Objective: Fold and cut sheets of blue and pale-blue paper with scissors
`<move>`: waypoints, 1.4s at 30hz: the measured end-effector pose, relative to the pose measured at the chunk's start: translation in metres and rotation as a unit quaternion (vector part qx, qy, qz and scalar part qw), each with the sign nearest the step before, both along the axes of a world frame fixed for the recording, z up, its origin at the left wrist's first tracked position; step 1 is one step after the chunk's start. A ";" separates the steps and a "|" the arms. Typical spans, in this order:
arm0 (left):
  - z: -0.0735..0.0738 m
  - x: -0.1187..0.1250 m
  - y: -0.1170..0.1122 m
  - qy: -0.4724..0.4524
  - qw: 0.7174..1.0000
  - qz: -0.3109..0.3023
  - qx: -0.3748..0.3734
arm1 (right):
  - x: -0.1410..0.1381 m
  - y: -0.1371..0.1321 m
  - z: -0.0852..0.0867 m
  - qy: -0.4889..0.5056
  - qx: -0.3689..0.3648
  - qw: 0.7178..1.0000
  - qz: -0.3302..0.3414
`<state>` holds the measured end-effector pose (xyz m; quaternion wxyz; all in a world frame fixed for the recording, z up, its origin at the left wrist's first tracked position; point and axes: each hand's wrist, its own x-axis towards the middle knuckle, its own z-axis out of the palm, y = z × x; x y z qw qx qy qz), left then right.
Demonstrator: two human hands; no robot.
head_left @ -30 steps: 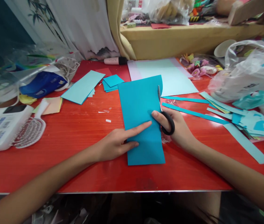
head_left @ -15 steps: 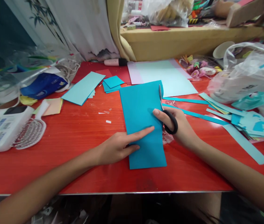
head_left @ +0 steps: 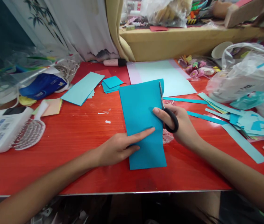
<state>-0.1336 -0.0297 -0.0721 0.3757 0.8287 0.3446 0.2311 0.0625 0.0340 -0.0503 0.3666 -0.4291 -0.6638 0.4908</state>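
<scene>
A sheet of blue paper is held above the red table, its long side running away from me. My left hand grips its left edge, with the index finger stretched across the top face and other fingers partly hidden underneath. In my right hand is a pair of black-handled scissors, thumb through one loop. The blades point away from me along the paper's right edge, near the far right corner, where a narrow edge of paper curls beside them.
Blue paper strips and a heap of scraps lie right, near a plastic bag. Pale sheets lie behind. Cut blue squares, a light-blue rectangle, a hairbrush and a white box are left.
The scissors' blades have shifted slightly on the paper's right edge, and my right hand has moved a little, covering more of a strip behind it. My left hand keeps its hold.
</scene>
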 end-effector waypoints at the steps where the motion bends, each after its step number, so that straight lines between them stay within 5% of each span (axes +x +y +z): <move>1: 0.000 0.000 0.000 0.003 1.000 -0.001 -0.001 | 0.000 0.000 0.000 -0.002 0.004 1.000 -0.002; 18: 0.004 0.006 -0.006 0.007 0.999 -0.019 -0.034 | 0.003 0.003 0.006 0.066 0.024 0.997 -0.039; 24: 0.004 -0.003 0.004 -0.058 0.989 0.107 -0.084 | 0.018 0.030 0.002 0.107 0.072 0.984 -0.120; 28: 0.005 -0.017 0.020 -0.109 0.958 0.240 -0.115 | 0.034 0.055 -0.003 0.019 0.065 0.985 -0.156; 31: 0.007 -0.030 0.032 -0.085 0.939 0.297 -0.149 | 0.046 0.066 -0.004 -0.161 0.073 0.977 -0.120; 34: 0.014 -0.042 0.038 -0.045 0.937 0.283 -0.198 | 0.055 0.067 0.000 -0.300 0.095 0.946 -0.083; 39: 0.037 -0.052 0.033 0.083 0.930 0.140 -0.329 | 0.062 0.066 0.006 -0.404 0.130 0.901 -0.095; 42: 0.046 -0.054 0.034 0.138 0.947 0.205 -0.205 | 0.060 0.066 0.002 -0.421 0.127 0.896 -0.055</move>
